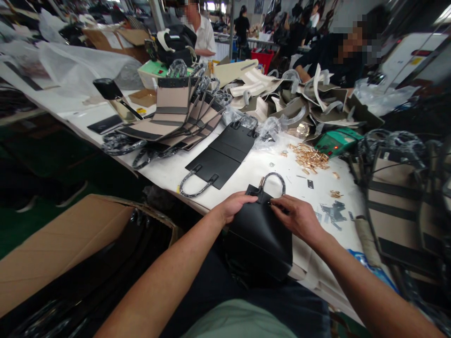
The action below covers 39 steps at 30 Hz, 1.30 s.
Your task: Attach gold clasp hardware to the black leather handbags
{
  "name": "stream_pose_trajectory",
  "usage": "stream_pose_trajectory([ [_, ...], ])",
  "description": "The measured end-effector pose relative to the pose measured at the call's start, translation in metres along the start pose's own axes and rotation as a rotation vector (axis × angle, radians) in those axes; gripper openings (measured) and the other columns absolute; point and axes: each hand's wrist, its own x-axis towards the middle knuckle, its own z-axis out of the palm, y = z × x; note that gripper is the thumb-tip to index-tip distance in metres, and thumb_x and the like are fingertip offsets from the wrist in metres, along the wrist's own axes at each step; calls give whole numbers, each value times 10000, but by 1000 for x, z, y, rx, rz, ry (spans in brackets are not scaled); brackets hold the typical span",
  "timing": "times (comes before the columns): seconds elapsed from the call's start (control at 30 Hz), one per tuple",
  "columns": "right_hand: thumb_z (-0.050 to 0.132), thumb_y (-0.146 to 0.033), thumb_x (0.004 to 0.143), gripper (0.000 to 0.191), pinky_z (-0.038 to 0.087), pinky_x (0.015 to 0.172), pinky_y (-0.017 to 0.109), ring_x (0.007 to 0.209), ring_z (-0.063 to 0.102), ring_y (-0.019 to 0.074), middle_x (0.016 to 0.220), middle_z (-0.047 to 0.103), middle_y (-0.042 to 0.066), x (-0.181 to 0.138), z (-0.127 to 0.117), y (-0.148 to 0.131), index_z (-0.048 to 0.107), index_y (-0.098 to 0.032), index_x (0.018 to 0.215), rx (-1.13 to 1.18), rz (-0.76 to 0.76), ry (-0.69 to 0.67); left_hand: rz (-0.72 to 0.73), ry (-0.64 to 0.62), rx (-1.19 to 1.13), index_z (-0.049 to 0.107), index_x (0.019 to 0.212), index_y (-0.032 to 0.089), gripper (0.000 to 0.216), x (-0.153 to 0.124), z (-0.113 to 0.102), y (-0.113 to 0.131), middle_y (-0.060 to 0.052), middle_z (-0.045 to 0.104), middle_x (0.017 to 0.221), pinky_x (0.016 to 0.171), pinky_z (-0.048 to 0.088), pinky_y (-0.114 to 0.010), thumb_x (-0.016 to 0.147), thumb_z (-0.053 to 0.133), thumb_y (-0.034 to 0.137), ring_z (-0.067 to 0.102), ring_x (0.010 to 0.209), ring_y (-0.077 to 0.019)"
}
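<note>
A black leather bag panel (262, 230) hangs curved over the table's front edge at my lap. My left hand (234, 206) is closed on its left edge, thumb on top near the handle base. The plastic-wrapped bag handle (278, 176) loops up from the panel's far end, with a gold fitting (261, 181) at its left leg. At the handle's right base, the fingers of my right hand (296, 216) are pinched together; whatever they hold is too small to make out. Another flat black panel with wrapped handles (221, 155) lies just beyond.
Gold fittings (310, 158) lie heaped by a green device (338, 142). Stacked beige-lined panels (172, 101) stand back left, and more panels (394, 197) are at right. A cardboard box (70, 239) sits at lower left. Across the table, a person (331, 61) leans over pale pieces.
</note>
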Motion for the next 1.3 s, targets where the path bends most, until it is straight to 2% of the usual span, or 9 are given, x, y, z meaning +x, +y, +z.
stream_pose_trajectory([
  [0.27, 627, -316, 872, 164, 528, 808, 311, 876, 690, 187, 947, 742, 9, -4, 2, 6, 723, -265, 996, 197, 148, 20, -14, -18, -16, 707, 945, 90, 228, 0, 0, 0, -111, 748, 769, 608, 536, -285, 752, 710, 211, 684, 597, -187],
  [0.43, 618, -317, 868, 168, 523, 812, 314, 890, 701, 192, 969, 754, -5, 1, -3, -1, 723, -278, 994, 118, 163, -28, -17, -53, -29, 707, 964, 94, 235, 0, 1, 0, -116, 755, 800, 627, 543, -289, 759, 707, 211, 697, 622, -194],
  [0.57, 628, -329, 850, 167, 521, 733, 314, 830, 708, 204, 907, 760, -18, 4, -5, -7, 730, -303, 980, 15, 216, -47, -20, -72, -51, 709, 954, 92, 223, 0, 1, 1, -115, 756, 802, 641, 548, -291, 764, 699, 209, 702, 631, -196],
  [0.77, 653, -357, 847, 166, 537, 761, 301, 832, 705, 191, 917, 759, -7, -8, 3, -2, 725, -268, 967, 310, 308, 57, -9, -74, -56, 706, 970, 77, 232, -4, 0, 2, -128, 756, 811, 645, 550, -300, 778, 677, 204, 706, 644, -207],
  [0.83, 658, -347, 850, 157, 533, 785, 307, 853, 700, 192, 930, 757, 0, -11, 3, -2, 728, -260, 959, 324, 292, 94, -14, -62, -58, 701, 989, 79, 241, -4, 0, 2, -127, 757, 826, 652, 549, -300, 782, 674, 199, 708, 656, -208],
  [1.07, 635, -303, 876, 133, 520, 785, 292, 855, 695, 178, 937, 753, -5, -8, -3, -7, 737, -271, 954, 195, 171, 123, -42, -52, -93, 686, 1021, 86, 253, -3, 1, 4, -130, 754, 852, 708, 560, -343, 791, 635, 178, 714, 714, -231],
  [1.2, 606, -310, 892, 171, 504, 774, 285, 895, 702, 179, 988, 760, -26, -3, -7, -14, 732, -304, 1009, 3, 162, 51, -44, -25, -84, 691, 1003, 88, 241, -3, 3, 5, -120, 754, 845, 722, 555, -334, 784, 643, 178, 710, 696, -217],
  [1.3, 607, -315, 875, 160, 474, 694, 273, 857, 708, 182, 953, 766, -35, 4, -11, -21, 733, -317, 975, -128, 198, -3, -34, -9, -65, 694, 994, 96, 242, -4, 4, 5, -109, 754, 838, 703, 550, -318, 770, 663, 182, 707, 680, -211],
])
